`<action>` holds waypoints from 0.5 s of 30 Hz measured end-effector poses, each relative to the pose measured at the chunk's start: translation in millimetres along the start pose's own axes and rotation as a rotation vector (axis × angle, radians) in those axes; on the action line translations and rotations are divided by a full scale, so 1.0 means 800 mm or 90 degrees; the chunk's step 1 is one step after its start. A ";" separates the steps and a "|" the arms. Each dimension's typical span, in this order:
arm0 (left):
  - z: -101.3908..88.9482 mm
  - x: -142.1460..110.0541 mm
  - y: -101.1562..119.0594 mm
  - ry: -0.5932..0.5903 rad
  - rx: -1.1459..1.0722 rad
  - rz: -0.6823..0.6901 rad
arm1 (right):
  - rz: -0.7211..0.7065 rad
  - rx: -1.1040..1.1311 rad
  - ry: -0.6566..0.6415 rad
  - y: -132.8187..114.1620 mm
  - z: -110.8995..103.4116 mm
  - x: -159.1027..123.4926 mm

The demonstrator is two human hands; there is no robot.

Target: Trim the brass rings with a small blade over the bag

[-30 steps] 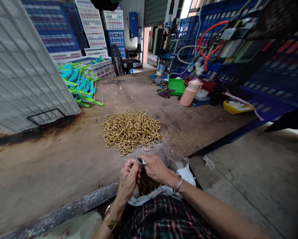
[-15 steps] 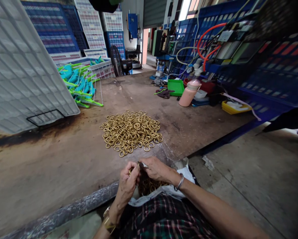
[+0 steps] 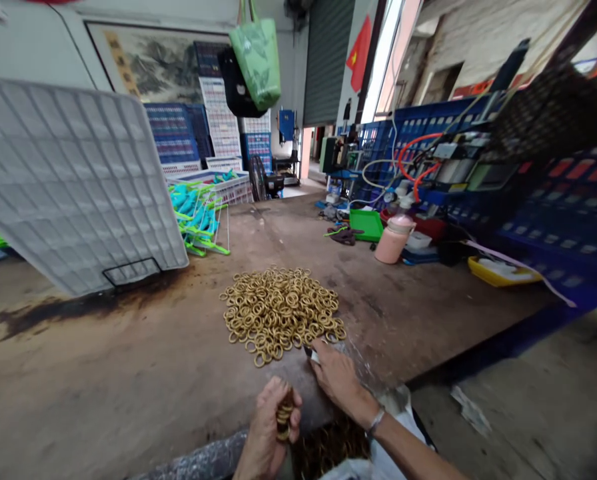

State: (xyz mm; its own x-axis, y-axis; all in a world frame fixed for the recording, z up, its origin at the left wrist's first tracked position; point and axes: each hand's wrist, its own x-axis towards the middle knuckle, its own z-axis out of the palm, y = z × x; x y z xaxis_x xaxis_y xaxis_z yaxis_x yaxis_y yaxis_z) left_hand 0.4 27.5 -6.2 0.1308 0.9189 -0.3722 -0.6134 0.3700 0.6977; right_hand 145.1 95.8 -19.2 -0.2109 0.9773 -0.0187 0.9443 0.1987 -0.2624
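Note:
My left hand (image 3: 271, 420) is closed around a short stack of brass rings (image 3: 284, 419) near the bottom edge of the view. My right hand (image 3: 334, 377) reaches forward with its fingers pinched on a small dark-and-white tool (image 3: 310, 353), right at the near edge of a large pile of brass rings (image 3: 281, 312) spread on the brown worktable (image 3: 128, 373). A silver bracelet sits on my right wrist. Below my hands lies an open bag with more rings (image 3: 328, 450) in it.
A white plastic grid crate (image 3: 73, 193) leans at the left. Teal and green plastic parts (image 3: 196, 213) lie behind it. A pink bottle (image 3: 393, 239), green tray (image 3: 367, 224) and yellow tray (image 3: 498, 272) sit at the right, before blue crates and hoses.
The camera has tilted up. My hands have separated: the right one moved forward to the ring pile, the left one dropped lower with a stack of rings.

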 end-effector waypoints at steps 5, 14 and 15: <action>-0.013 0.018 -0.009 0.005 -0.057 -0.064 | -0.024 0.005 0.022 0.004 0.007 0.004; -0.031 0.039 -0.023 0.049 -0.039 -0.004 | -0.064 0.004 0.044 0.017 0.034 0.002; -0.031 0.039 -0.022 0.062 -0.006 0.007 | -0.065 0.025 0.038 0.017 0.034 0.002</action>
State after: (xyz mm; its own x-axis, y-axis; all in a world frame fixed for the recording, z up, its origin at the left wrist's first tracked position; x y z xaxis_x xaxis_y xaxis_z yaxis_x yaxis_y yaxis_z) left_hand -3.7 46.3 -45.3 0.0474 0.9048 -0.4231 -0.6223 0.3581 0.6961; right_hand 150.6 97.9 -48.8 -0.2893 0.9548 0.0678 0.9076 0.2962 -0.2977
